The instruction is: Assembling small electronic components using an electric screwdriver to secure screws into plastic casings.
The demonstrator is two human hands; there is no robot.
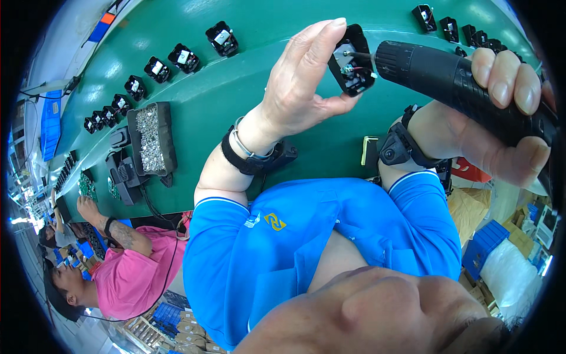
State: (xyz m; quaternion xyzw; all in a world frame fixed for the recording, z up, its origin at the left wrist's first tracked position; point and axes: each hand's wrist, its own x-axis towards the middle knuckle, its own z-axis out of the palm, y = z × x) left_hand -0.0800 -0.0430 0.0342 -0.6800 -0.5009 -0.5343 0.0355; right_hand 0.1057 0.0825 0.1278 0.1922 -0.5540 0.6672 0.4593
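Note:
Between the thumb and fingers of my left hand (300,79), which is closed on it, a small black plastic housing (354,81) is held tilted above the table. Inside it are a light metal plate and thin red and white wires. My right hand (507,100) is wrapped round a black electric screwdriver (436,65), whose tool lies nearly level and points left. Its thin bit reaches into the housing and ends at a small screw on the plate; whether the screw is seated cannot be made out.
Rows of similar black housings (183,58) line the green table (236,88) at far left and far right. A dark tray of small screws (152,138) stands left, beside black devices and cables. A co-worker in a pink shirt (138,274) reaches toward green circuit boards (87,186).

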